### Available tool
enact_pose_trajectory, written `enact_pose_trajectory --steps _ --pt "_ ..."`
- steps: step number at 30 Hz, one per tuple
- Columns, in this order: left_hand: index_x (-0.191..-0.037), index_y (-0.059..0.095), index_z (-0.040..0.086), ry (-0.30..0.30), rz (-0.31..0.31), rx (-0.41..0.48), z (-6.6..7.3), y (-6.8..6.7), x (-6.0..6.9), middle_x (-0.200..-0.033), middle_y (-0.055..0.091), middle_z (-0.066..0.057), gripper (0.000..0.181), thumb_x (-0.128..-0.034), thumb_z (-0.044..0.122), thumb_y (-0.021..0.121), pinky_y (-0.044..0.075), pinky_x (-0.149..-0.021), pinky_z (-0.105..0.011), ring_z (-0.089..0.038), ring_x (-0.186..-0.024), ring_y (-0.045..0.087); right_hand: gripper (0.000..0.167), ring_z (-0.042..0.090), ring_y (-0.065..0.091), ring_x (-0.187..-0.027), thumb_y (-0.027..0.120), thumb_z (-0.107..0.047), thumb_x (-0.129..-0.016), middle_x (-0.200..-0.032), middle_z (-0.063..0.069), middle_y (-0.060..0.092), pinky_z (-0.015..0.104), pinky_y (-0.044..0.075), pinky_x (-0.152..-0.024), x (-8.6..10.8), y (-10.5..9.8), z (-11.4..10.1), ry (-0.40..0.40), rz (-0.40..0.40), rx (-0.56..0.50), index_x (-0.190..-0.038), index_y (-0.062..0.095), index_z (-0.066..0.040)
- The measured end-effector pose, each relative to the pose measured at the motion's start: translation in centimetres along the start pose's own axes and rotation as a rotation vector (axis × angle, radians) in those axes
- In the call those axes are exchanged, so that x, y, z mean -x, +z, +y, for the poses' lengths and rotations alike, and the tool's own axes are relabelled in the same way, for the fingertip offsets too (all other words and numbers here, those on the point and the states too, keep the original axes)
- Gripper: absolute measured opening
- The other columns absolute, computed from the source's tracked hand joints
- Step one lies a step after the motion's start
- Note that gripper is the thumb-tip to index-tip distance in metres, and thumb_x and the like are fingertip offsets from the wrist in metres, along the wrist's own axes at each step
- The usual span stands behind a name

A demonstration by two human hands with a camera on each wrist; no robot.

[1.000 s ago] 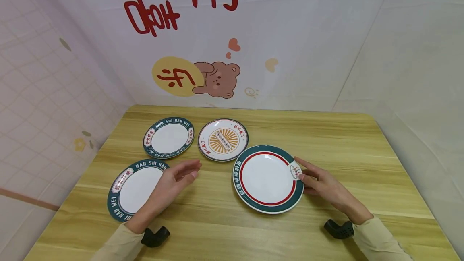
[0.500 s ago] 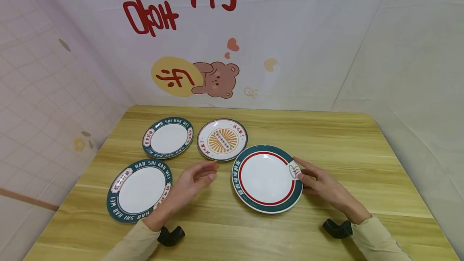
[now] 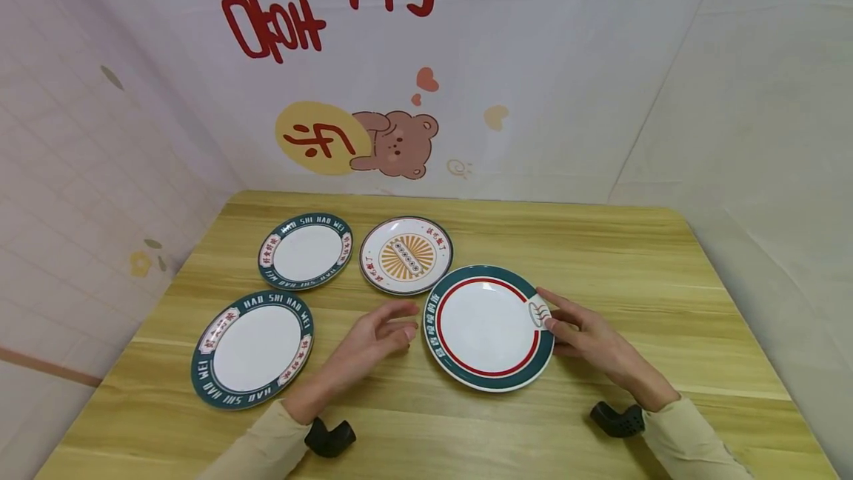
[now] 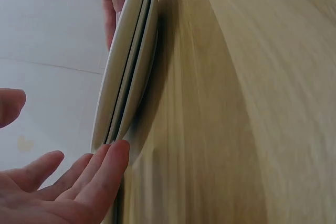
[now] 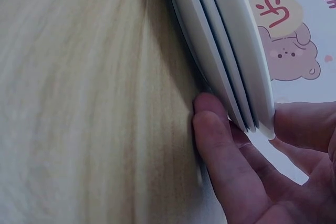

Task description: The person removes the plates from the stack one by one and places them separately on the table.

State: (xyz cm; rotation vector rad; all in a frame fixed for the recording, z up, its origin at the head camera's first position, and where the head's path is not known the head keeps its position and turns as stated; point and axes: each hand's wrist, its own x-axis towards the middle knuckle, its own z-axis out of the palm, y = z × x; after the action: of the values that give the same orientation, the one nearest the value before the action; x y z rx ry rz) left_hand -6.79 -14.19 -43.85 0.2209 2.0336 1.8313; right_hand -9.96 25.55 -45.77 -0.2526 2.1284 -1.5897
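A round plate with a dark green rim and a red ring [image 3: 486, 328] tops a stack at the middle right of the table. In both wrist views several stacked plate rims [image 4: 126, 66] show edge-on. My right hand [image 3: 593, 339] pinches the stack's right edge, thumb [image 5: 307, 124] at the upper rim and fingers [image 5: 226, 156] beneath. On the opposite side my left hand [image 3: 369, 347] is held with fingers loosely extended and thumb apart. Its fingertips [image 4: 118, 153] lie very near the left edge; whether they touch it I cannot tell.
Two green-rimmed oval plates [image 3: 256, 352] [image 3: 305, 251] lie at the left. A small white plate with an orange sunburst [image 3: 406, 255] lies just behind the stack. Fabric walls [image 3: 566, 87] stand along the back and sides of the wooden table [image 3: 426, 435].
My left hand has moved right, from over the near oval plate to beside the stack's left edge. The right hand and the stack stay in place.
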Motion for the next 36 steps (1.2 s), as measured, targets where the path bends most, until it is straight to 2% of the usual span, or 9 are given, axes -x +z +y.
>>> enact_pose_trajectory --steps 7,14,21,28,36 --pt "-0.156 0.035 -0.001 -0.033 -0.022 0.172 -0.4 0.3 -0.4 -0.155 0.043 -0.024 0.061 -0.1043 0.017 0.062 0.055 -0.104 -0.046 -0.037 -0.136 0.053 0.061 0.035 0.064 -0.116 0.056 -0.021 -0.109 -0.146 0.034 0.045 0.041 0.061 -0.092 -0.2 0.3 -0.1 0.001 0.011 0.004 -0.164 0.030 -0.014" --pt "-0.157 0.029 -0.004 -0.071 -0.059 0.310 -0.7 0.7 -1.0 -0.154 0.043 -0.029 0.063 -0.1050 0.015 0.059 0.049 -0.110 -0.046 -0.036 -0.136 0.053 0.061 0.036 0.063 -0.116 0.057 -0.020 -0.108 -0.141 0.032 0.048 0.041 0.061 -0.092 -0.3 0.4 -0.2 -0.007 0.013 -0.003 -0.163 0.032 -0.012" --pt "-0.157 0.033 -0.004 -0.100 -0.050 0.337 -0.7 0.9 -1.2 -0.147 0.053 -0.026 0.059 -0.1057 0.013 0.057 0.051 -0.109 -0.039 -0.031 -0.134 0.056 0.062 0.035 0.063 -0.118 0.060 -0.022 -0.106 -0.145 0.032 0.046 0.040 0.061 -0.093 -0.2 0.1 -0.2 -0.010 0.006 0.010 -0.162 0.034 -0.010" --pt "-0.156 0.034 -0.007 -0.090 -0.040 0.309 -0.9 1.0 -1.1 -0.151 0.049 -0.028 0.059 -0.1056 0.013 0.058 0.052 -0.107 -0.037 -0.033 -0.136 0.054 0.060 0.033 0.061 -0.120 0.064 -0.023 -0.104 -0.148 0.027 0.046 0.036 0.061 -0.093 -0.1 0.5 -0.4 0.005 0.032 0.018 -0.159 0.042 -0.011" --pt "-0.155 0.038 -0.005 -0.092 -0.019 0.285 -1.4 1.1 -1.2 -0.149 0.051 -0.027 0.060 -0.1020 0.008 0.064 0.055 -0.103 -0.036 -0.029 -0.129 0.059 0.057 0.032 0.059 -0.120 0.066 -0.026 -0.103 -0.149 0.023 0.049 0.033 0.061 -0.092 -0.1 0.8 -0.5 0.004 0.051 0.069 -0.155 0.048 -0.010"
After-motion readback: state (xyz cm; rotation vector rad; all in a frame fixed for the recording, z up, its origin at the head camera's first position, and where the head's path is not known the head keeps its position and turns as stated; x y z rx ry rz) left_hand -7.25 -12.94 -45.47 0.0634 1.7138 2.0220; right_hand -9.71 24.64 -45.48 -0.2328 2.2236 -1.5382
